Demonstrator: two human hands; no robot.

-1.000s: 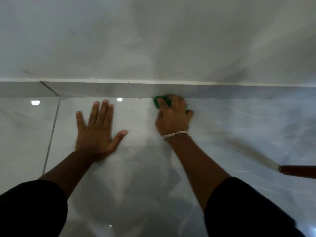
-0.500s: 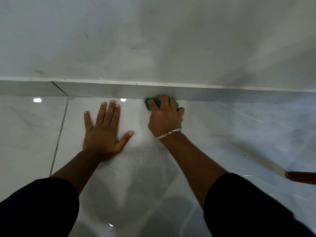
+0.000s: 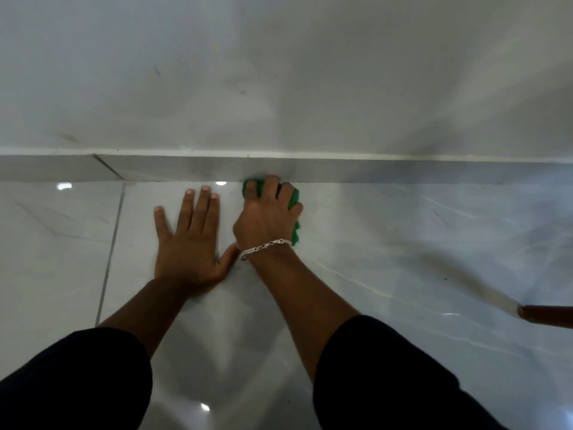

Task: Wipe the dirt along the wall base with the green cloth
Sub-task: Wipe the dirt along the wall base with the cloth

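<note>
My right hand point(image 3: 266, 217), with a silver bracelet at the wrist, presses the green cloth point(image 3: 294, 201) onto the glossy floor right at the grey skirting point(image 3: 387, 172) of the white wall. Most of the cloth is hidden under the fingers; green shows at the fingertips and along the hand's right side. My left hand point(image 3: 190, 240) lies flat on the floor tile just left of it, fingers spread, its thumb touching the right wrist. Small dark specks sit along the joint between skirting and floor to the right of the cloth.
A brown wooden handle end point(image 3: 547, 316) enters from the right edge, low over the floor. A tile grout line point(image 3: 110, 252) runs up the floor at the left. Black sleeves cover both upper arms at the bottom.
My right hand has slid the cloth leftward along the wall base, closing the gap to my left hand. The left hand stays planted on the tile.
</note>
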